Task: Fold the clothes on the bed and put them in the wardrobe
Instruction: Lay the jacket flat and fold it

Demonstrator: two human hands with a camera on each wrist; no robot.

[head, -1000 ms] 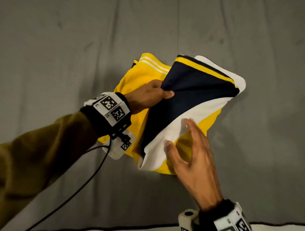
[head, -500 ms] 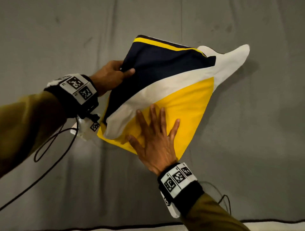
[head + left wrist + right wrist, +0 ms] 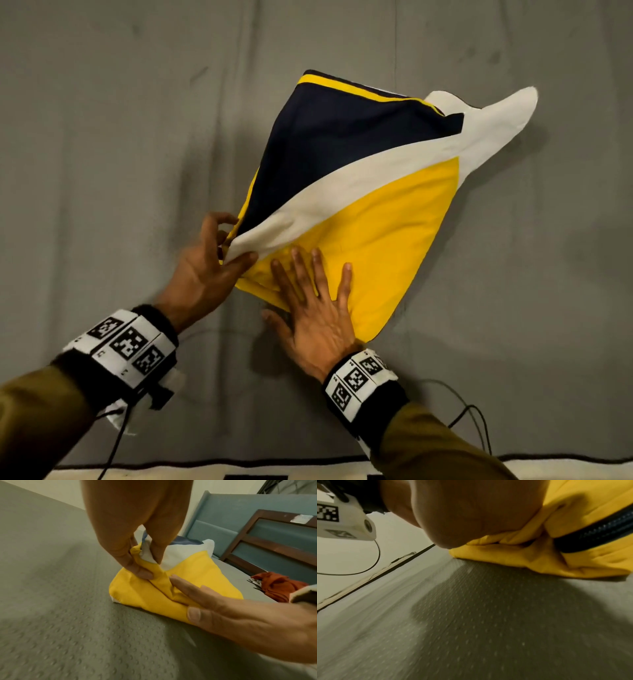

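Down at bed level, the right hand [image 3: 462, 511] presses on the bunched yellow garment [image 3: 530, 555], a dark ribbed band [image 3: 599, 532] crossing the cloth beside it. Left of the garment hangs a white wrist camera [image 3: 346, 524], over the grey dotted bedcover [image 3: 471, 628].

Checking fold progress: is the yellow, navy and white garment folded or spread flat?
Folded but unfinished: the garment lies doubled on the bed, left hand pinching its corner, right hand pressing it flat.

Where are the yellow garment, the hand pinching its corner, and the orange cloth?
yellow garment [image 3: 387, 246], head view, its yellow panel.
left hand [image 3: 205, 270], head view, back of hand.
orange cloth [image 3: 278, 585], left wrist view, crumpled middle.
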